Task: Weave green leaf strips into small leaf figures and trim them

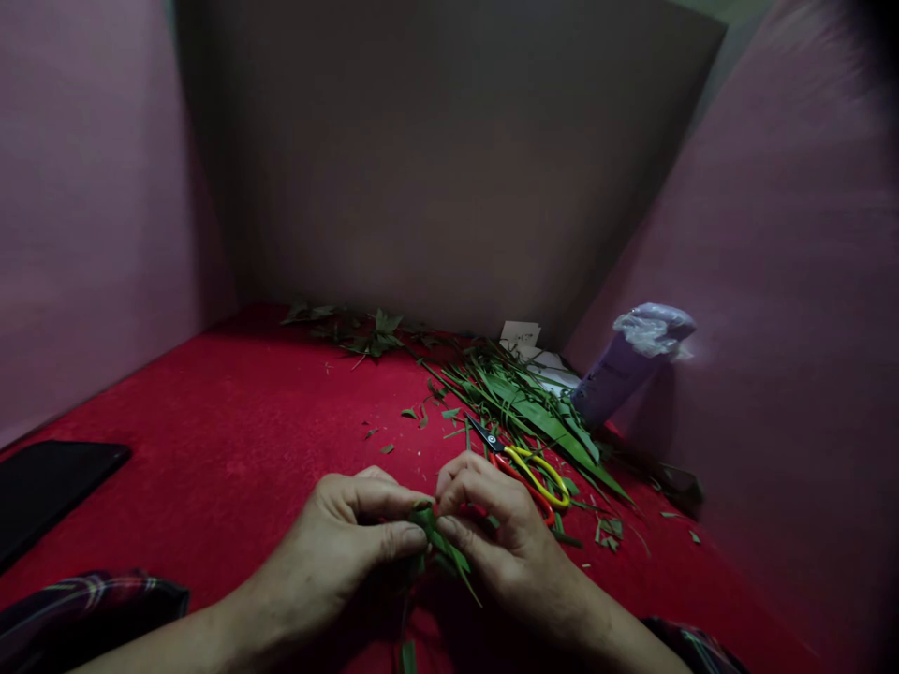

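Note:
Between my two hands is a small bundle of folded green leaf [444, 546], with pointed ends sticking out to the lower right. My left hand [351, 524] pinches its left side between thumb and fingers. On the other side, my right hand [495, 524] is closed on the same leaf, thumb toward my left fingertips. A thin strip [407, 655] of green hangs below. Just beyond my right hand lie scissors [520, 463] with one yellow and one red handle, their dark blades pointing to the upper left.
Long green leaves [534, 412] are heaped behind the scissors, with scraps scattered around. Leafy sprigs [379, 337] lie along the back wall. At right a purple container [611, 379] topped with clear plastic leans by white papers [521, 334]. A black flat device [60, 487] rests on the red cloth [231, 412].

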{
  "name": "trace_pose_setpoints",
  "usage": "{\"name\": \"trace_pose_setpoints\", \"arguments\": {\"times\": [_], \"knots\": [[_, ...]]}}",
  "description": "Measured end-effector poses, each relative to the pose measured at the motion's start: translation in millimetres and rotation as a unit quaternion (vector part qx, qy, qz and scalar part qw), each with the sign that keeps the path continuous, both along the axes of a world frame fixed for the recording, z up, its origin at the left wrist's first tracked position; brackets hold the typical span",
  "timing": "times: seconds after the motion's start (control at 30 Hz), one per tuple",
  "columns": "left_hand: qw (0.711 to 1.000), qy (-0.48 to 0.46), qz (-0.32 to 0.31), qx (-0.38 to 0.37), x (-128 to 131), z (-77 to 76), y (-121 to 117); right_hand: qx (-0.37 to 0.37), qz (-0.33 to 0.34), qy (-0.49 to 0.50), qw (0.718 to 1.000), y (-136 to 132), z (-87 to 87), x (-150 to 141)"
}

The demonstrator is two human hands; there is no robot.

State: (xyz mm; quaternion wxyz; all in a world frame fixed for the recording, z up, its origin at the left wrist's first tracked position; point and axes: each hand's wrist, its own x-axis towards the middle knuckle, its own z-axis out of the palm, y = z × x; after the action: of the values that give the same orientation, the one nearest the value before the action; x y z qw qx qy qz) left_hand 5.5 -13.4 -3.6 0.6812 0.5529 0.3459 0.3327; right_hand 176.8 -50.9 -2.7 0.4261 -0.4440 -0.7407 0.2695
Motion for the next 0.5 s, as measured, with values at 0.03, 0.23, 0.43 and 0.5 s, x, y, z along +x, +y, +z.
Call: {"name": "trace_pose_setpoints", "arguments": {"times": [0.03, 0.23, 0.43, 0.5], "knots": [[1.000, -0.007, -0.002, -0.014, 1, 2.0, 0, -0.001, 0.000, 0.002, 1.000, 0, -0.1, 0], [0.993, -0.045, -0.005, -0.111, 2, 8.2, 0, 0.002, -0.004, 0.012, 1.000, 1, 0.6, 0], [0.993, -0.016, 0.012, -0.114, -2, 5.2, 4, 0.021, 0.003, 0.027, 0.999, -6, 8.7, 5], [0.994, -0.020, 0.012, -0.111, -4, 4.2, 6, 0.022, 0.010, 0.026, 0.999, -8, 11.8, 5]]}}
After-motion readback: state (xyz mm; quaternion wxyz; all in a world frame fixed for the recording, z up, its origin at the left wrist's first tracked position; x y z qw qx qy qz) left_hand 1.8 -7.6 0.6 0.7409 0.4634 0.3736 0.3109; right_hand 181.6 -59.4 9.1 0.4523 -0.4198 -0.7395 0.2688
